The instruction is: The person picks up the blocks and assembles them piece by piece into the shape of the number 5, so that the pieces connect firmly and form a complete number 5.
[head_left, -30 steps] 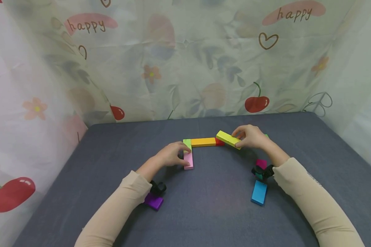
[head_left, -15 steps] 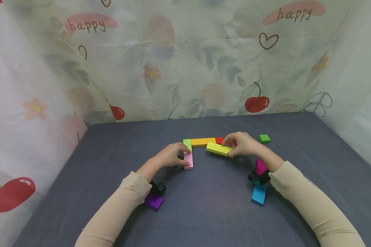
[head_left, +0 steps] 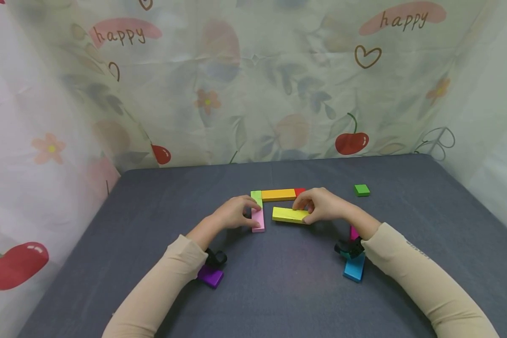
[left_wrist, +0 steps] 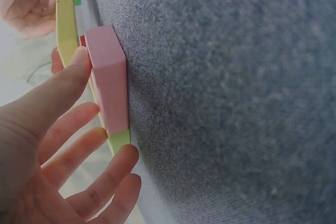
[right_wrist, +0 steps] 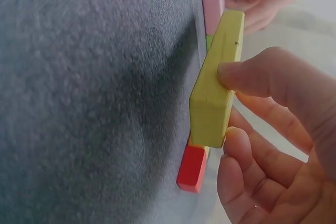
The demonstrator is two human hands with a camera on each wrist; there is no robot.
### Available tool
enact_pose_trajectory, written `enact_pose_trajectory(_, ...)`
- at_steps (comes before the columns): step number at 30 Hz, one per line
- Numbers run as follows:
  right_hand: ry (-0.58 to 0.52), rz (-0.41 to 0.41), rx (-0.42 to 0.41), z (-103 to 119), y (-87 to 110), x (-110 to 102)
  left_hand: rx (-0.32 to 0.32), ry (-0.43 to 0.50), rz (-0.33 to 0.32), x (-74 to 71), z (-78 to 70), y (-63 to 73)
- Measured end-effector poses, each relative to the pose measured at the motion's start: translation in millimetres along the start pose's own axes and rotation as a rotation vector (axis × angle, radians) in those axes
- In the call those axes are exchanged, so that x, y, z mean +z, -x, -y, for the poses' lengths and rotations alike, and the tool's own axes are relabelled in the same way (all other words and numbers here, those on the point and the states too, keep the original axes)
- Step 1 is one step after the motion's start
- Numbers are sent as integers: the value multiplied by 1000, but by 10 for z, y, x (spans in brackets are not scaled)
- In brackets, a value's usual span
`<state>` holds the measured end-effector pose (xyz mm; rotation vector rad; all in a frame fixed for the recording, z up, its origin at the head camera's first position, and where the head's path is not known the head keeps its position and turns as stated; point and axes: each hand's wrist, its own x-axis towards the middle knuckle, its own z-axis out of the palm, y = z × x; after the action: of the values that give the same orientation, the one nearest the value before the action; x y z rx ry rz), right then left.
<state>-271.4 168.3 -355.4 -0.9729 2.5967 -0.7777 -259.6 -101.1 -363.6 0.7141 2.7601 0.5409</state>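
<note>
My right hand (head_left: 323, 204) pinches one end of a long yellow block (head_left: 288, 215) between thumb and fingers. The block is held level above the cloth, its free end pointing toward a pink block (head_left: 257, 219). My left hand (head_left: 235, 212) rests its thumb tip on the pink block, its fingers loosely spread alongside in the left wrist view. That pink block lies end to end with a light green block (head_left: 256, 195). From there an orange block (head_left: 279, 195) and a red block (head_left: 299, 191) run rightward in a row, the red one partly hidden behind my right hand.
A green block (head_left: 362, 190) lies at the back right. Under my right wrist are a blue block (head_left: 354, 268) and a magenta block (head_left: 354, 233), both partly covered. A purple block (head_left: 211, 276) sits by my left sleeve. Dark cloth (head_left: 287, 300) covers the table, with a printed curtain (head_left: 253, 103) behind.
My right hand has carried the yellow block left and toward me, turning it nearly parallel to the orange block. The green block at the back right has come into full view. My left hand stays put.
</note>
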Motion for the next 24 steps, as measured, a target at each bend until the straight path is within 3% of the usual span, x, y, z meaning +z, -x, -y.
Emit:
enact_pose_trajectory(9, 14, 25, -42, 40, -45, 64, -25, 7, -1, 20, 4, -9)
enact_pose_trajectory(24, 0, 61, -22, 105, -104, 87, -21, 9, -4, 24, 7, -20)
